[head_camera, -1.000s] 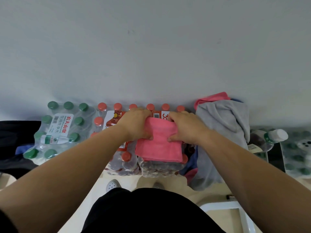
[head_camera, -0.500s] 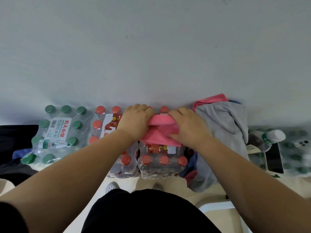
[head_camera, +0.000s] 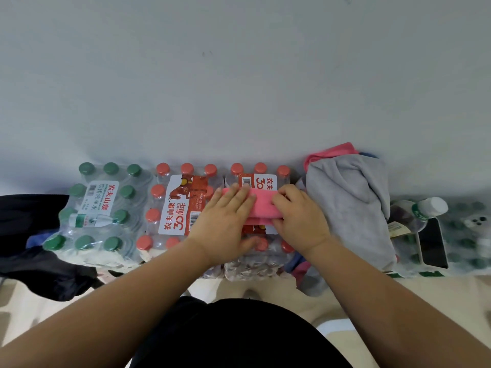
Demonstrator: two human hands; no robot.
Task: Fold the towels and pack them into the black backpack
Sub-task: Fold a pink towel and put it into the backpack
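The pink towel (head_camera: 261,205), folded into a narrow band, lay across the red-capped pack (head_camera: 180,205). The left hand (head_camera: 225,224) pressed flat on its nine o'clock end with straight fingers, while the right hand (head_camera: 300,221) gripped its three o'clock end with curled fingers. A grey towel (head_camera: 348,203) was heaped at three o'clock just beside that hand, with a green-capped pack (head_camera: 98,208) at nine o'clock and black fabric (head_camera: 32,235) beyond it.

Towel (head_camera: 261,205) atop bottle pack (head_camera: 256,264), towel heap (head_camera: 348,203) right.
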